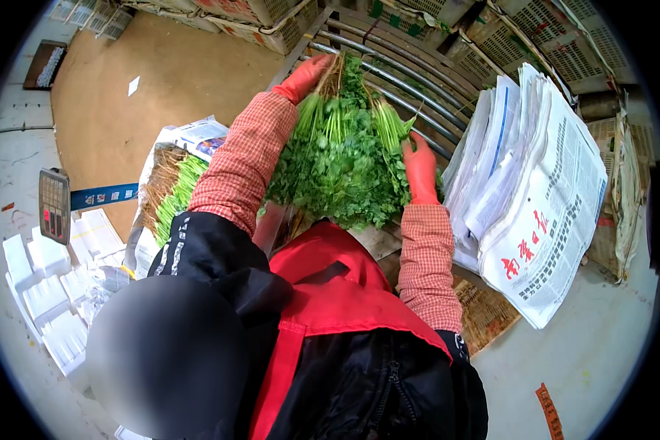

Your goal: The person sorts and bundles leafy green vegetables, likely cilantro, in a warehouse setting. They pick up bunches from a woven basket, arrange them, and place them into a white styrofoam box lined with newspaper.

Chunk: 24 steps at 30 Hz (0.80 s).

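Bunches of leafy green herbs with pale stems and brown roots, which look like cilantro (338,148), lie before me at the near side of a metal rack (412,93). My left hand (309,76), in an orange-red rubber glove, is at the root ends on the left; its fingertips are partly hidden by the roots. My right hand (419,169), gloved alike, touches the right side of the greens below a bundle of pale stems (391,124), thumb and fingers apart. Whether it grips any stems is not plain.
Stacked newspapers (550,220) stand at the right. Left are more rooted greens (179,192) on newspaper, a scale display (55,206) and white foam pieces (55,291). Plastic crates (555,44) line the back beyond the rack. A brown board (170,60) covers the floor at upper left.
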Available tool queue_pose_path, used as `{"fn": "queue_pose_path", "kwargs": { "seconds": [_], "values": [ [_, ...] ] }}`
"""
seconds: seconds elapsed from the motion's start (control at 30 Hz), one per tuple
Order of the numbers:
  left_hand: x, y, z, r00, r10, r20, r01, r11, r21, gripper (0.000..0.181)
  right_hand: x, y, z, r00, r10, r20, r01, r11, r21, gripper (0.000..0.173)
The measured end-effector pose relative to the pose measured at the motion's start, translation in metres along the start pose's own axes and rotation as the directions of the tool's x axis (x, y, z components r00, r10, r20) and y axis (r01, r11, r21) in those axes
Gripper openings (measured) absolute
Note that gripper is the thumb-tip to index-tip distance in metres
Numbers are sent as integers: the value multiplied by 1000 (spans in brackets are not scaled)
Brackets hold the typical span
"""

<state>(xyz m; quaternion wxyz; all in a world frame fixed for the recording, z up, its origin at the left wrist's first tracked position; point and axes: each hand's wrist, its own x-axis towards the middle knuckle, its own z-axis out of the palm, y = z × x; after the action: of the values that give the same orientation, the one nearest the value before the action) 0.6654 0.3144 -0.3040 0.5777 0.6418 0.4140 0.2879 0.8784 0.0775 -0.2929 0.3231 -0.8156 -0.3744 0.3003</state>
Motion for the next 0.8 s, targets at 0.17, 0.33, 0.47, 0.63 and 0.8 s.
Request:
{"fn": "queue_pose_path", "kwargs": {
  "seconds": [0.17,0.33,0.47,0.63,0.8],
  "values": [
    [-15,-5,-40,942,-140,-306,182,977,114,32,27,13,-8,979,-73,-189,87,994,71,44],
    [-103,55,13,942,333,-34,-318,921,225,21,37,-93,6,827,-557,68,559,806,-194,60],
    [-116,40,65,740,482,470,-644,708,289,33,78,-102,49,742,-650,164,631,595,-498,48],
    [-125,26,55,887,396,237,-450,857,252,42,105,-60,14,998,46,-43,-33,964,263,32],
    [-132,17,62,854,480,200,-519,810,274,35,111,-36,-6,966,4,-260,33,990,139,30]
  ]
}}
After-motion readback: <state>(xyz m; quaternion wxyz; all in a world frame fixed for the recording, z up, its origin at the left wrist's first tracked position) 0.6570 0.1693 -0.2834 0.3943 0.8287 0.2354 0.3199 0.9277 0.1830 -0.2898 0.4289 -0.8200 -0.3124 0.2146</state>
